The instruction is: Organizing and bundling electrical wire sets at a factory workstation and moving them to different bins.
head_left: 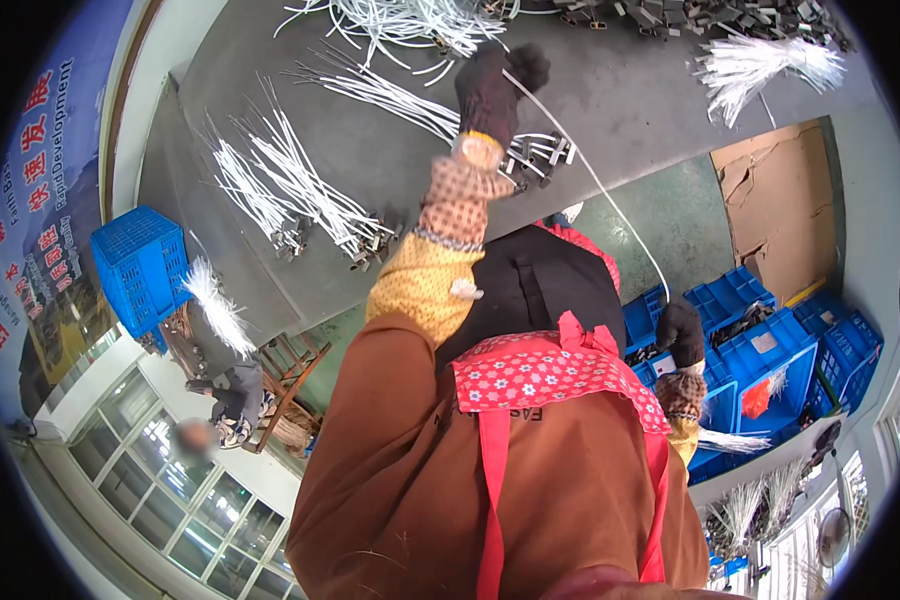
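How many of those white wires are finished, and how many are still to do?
Probably done: neat bundles of white wires with metal ends lie on the grey table. In hand: one white cable runs from the gloved left hand to the gloved right hand. Seemingly left: a loose tangled heap at the table's edge, and more parts in the blue crates.
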Tool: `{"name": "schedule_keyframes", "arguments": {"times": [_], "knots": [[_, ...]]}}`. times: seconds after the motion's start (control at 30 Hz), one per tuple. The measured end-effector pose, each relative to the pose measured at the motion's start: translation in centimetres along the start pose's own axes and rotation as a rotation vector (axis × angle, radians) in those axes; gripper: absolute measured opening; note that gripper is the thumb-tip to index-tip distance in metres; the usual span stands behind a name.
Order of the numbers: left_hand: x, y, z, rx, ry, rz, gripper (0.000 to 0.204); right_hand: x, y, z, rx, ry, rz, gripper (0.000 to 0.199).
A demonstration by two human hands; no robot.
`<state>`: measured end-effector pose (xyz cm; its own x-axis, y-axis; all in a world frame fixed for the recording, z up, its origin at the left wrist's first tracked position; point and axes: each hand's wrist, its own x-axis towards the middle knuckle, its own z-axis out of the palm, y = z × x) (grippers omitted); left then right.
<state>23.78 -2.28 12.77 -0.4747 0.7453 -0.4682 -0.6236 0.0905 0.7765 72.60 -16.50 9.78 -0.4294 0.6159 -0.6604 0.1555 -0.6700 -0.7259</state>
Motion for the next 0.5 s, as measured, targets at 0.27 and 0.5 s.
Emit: {"name": "schedule_keyframes", "arguments": {"times": [0.27, 0.5], "knots": [[-9.0, -3.9, -1.9, 1.000, -0.324, -0.158, 0.032, 14.3, -11.8, 17.2, -0.170, -0.291, -0.141, 0.030], [-8.2, 0.2, -5.3, 0.969, -0.274, 0.082, 0.032, 18.6, -15.8, 23.3, -0.086, -0.277, 0.098, 0.042]]}}
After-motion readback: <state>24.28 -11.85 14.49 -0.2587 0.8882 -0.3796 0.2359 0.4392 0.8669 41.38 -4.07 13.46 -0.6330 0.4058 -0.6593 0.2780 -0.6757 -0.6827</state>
